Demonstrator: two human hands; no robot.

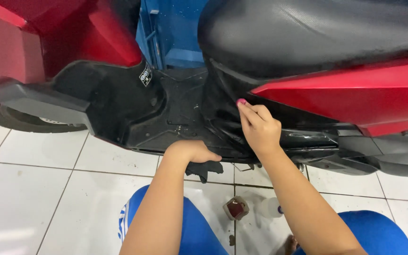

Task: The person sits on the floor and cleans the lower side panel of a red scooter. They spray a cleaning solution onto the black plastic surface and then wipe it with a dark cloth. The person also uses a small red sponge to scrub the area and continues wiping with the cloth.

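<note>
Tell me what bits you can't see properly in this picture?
Head view only:
- Left hand: fingers curl under the scooter's footboard edge, hidden with most of the dark cloth.
- Front tyre: mostly behind the dark panel, cut by the left edge.
- Small brown-filled container and clear bottle: blurred.
- Right hand: fingertips' grip unclear.

— What sort of place is this?

— A small repair or cleaning bay, I'd say. A red scooter with black plastic footboard [166,113] and black padded seat [308,33] stands on a white tiled floor [29,189].

— Anything else?

— Behind the scooter, a blue metal rack [171,33]. Below the scooter, on the tiles, a small brown-filled jar [235,208] beside a clear plastic bottle [270,208].
</note>
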